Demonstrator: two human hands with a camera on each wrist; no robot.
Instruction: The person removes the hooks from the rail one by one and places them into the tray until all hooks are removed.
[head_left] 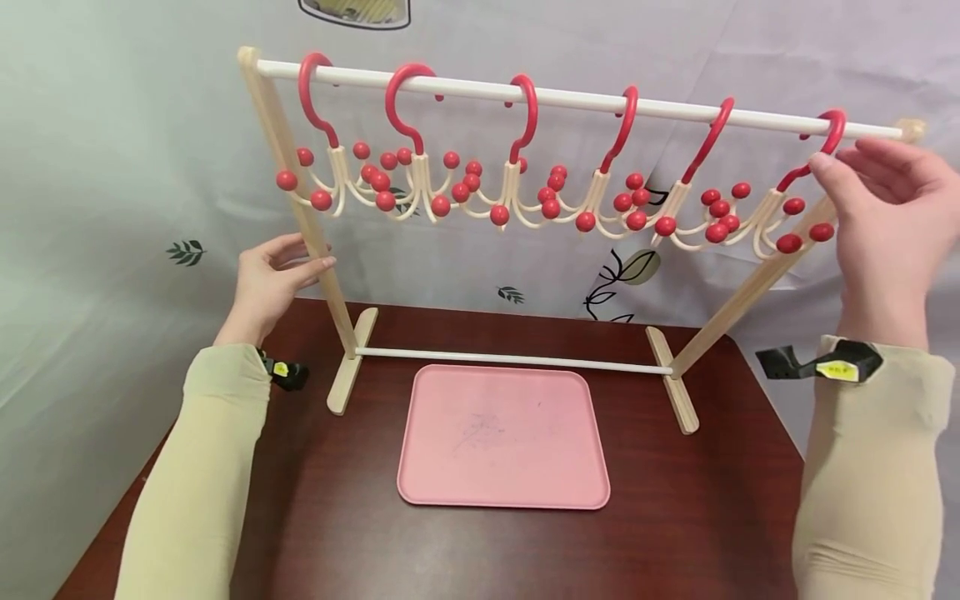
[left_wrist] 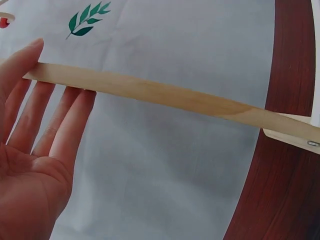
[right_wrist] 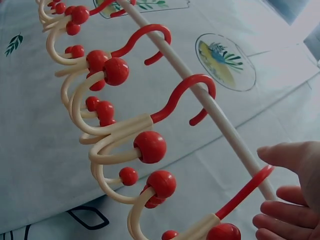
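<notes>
A wooden rack stands on the table, its white top rod [head_left: 465, 88] carrying several cream hangers with red hooks and red ball tips. My left hand [head_left: 264, 283] pinches the rack's left post [head_left: 303, 208] below the hangers. In the left wrist view the thumb lies on one edge of that post and the fingertips on the other. At the rod's right end, my right hand [head_left: 896, 217] is raised with thumb and fingers spread. Its thumb tip overlaps the rightmost red hook [head_left: 837, 129]; in the right wrist view the hook [right_wrist: 245, 192] shows between thumb and fingers.
A pink tray [head_left: 502, 433] lies on the dark red-brown table [head_left: 510, 550], in front of the rack's lower white rod [head_left: 510, 359]. Wooden feet [head_left: 352, 362] support the rack on both sides. Behind it hangs a pale cloth [head_left: 442, 275] with leaf prints.
</notes>
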